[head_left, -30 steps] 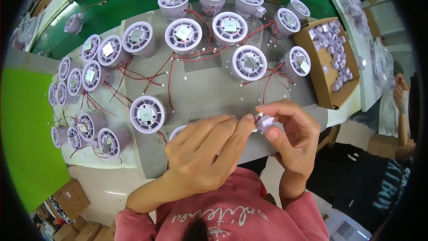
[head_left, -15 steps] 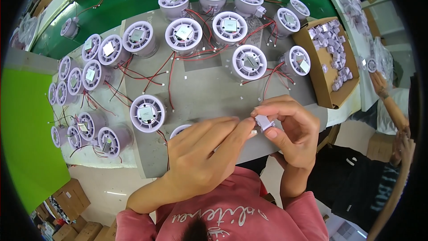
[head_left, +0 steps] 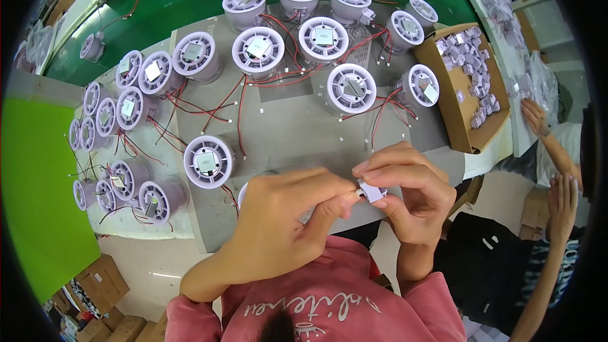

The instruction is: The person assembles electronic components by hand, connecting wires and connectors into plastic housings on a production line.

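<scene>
Lavender block held between both hands, right of center, lower half of frame

Your right hand grasps the block between thumb and fingers. Your left hand pinches a small white piece at the block's left side; fingertips mask the contact, so you cannot tell how they meet. Both sit above the near part of the gray counter.

Risks, judged: a crooked push could skew the piece, or make the block slip from your right fingertips. A round unit, partly hidden behind your left hand, could be bumped if that wrist drops. Trailing red-and-black wires, left of center, could snag.
</scene>
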Motion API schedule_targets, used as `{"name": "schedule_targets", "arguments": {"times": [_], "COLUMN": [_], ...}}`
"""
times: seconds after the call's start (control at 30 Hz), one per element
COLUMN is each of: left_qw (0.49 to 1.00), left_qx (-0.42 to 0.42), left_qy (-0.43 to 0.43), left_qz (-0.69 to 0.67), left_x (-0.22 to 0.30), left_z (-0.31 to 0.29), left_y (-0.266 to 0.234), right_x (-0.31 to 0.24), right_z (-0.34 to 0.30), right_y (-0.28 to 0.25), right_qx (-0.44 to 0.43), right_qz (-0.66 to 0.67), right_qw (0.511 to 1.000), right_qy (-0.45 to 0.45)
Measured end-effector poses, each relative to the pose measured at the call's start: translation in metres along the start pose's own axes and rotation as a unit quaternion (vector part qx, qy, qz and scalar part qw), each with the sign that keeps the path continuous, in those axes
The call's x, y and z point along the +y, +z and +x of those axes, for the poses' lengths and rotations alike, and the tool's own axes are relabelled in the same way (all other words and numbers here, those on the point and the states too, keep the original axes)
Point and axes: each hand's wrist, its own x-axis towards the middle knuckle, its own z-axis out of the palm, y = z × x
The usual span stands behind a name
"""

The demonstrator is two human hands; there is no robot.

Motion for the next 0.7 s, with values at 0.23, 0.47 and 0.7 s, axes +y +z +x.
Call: {"name": "schedule_targets", "arguments": {"times": [0.23,0.47,0.7], "left_qw": [0.992,0.983,0.999], "left_qx": [-0.082,-0.027,-0.022], "left_qy": [-0.057,-0.105,-0.039], "left_qz": [-0.081,-0.147,-0.010], "left_x": [0.004,0.004,-0.001], "left_z": [0.008,0.010,0.008], "left_y": [-0.012,-0.005,-0.002], "right_x": [0.005,-0.008,-0.010], "right_z": [-0.002,-0.004,-0.015], "right_y": [-0.001,0.002,0.005], "right_qx": [-0.015,0.008,0.030], "right_qz": [0.026,-0.076,-0.071], "right_qw": [0.999,0.997,0.995], "right_qy": [-0.037,-0.017,0.067]}}
